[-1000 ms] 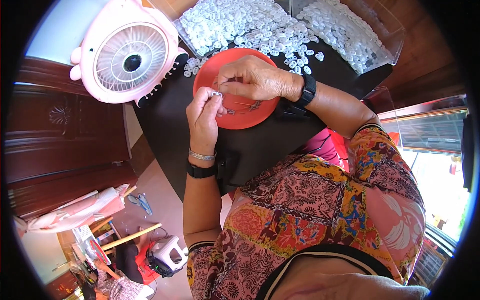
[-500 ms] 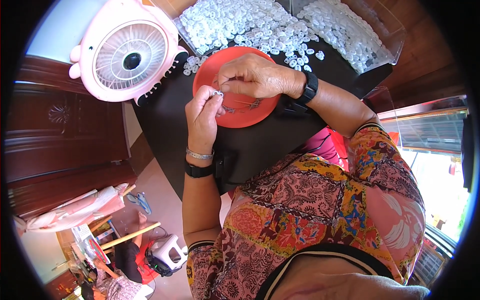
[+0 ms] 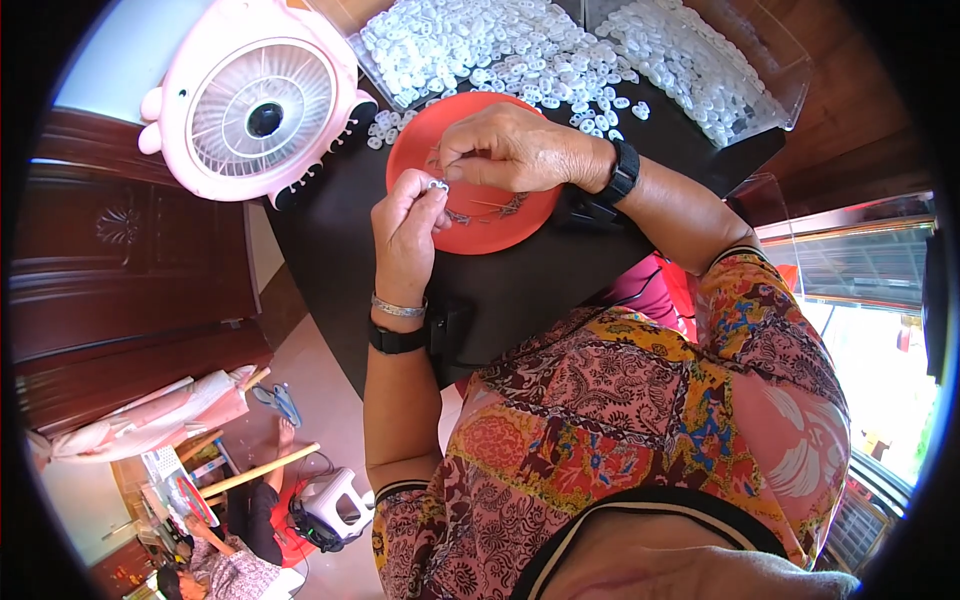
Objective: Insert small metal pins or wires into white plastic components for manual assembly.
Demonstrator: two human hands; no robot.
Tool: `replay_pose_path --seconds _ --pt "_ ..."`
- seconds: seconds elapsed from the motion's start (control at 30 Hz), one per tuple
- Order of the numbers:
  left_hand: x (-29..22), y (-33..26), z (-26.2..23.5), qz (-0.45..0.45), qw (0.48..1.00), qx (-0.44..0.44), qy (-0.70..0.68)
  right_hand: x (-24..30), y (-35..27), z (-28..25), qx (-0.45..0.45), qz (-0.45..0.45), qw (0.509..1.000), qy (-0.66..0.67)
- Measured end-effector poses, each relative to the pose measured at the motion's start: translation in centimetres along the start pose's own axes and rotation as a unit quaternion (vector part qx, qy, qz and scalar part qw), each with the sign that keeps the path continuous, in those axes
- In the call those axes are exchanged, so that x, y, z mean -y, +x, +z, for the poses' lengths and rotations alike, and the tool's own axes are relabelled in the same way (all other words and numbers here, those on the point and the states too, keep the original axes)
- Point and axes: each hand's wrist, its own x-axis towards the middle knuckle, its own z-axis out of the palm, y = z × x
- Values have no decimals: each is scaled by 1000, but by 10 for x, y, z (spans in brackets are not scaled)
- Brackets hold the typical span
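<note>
Over a round red plate [image 3: 480, 240], my two hands meet. My left hand [image 3: 405, 222] pinches a small white plastic piece with holes [image 3: 438, 186] between thumb and fingertips. Just right of it, my right hand [image 3: 515, 150] is closed in a pinch close to the piece; whatever its fingertips hold is too small to make out. Small thin metal pins [image 3: 512, 206] lie scattered on the plate. Beyond the plate spreads a large heap of similar white pieces [image 3: 470, 45], some loose around the plate's far rim.
The black table [image 3: 330, 270] carries a pink fan [image 3: 262, 120] at the left and a clear bin of white pieces [image 3: 690, 70] at the far right. On the floor, lower left, another person [image 3: 240, 570] sits near a white stool [image 3: 345, 505].
My hands stay almost in place, the right fingers shifting very slightly. In the background the other person has moved a little.
</note>
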Motion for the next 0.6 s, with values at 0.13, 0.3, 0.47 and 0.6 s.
replay_pose_path --seconds 0.13,0.3,0.47,0.6 --pt "1 -1 -1 -3 1000 3 -1 2 0 1 17 -4 1000 -17" --pt "3 -1 -1 -4 1000 12 5 0 1 3 21 -4 1000 -6" --pt "4 -1 1 -6 999 31 14 -1 0 3 33 -20 999 -23" --pt "5 -1 6 -1 1000 10 -24 0 0 3 25 -19 999 -34"
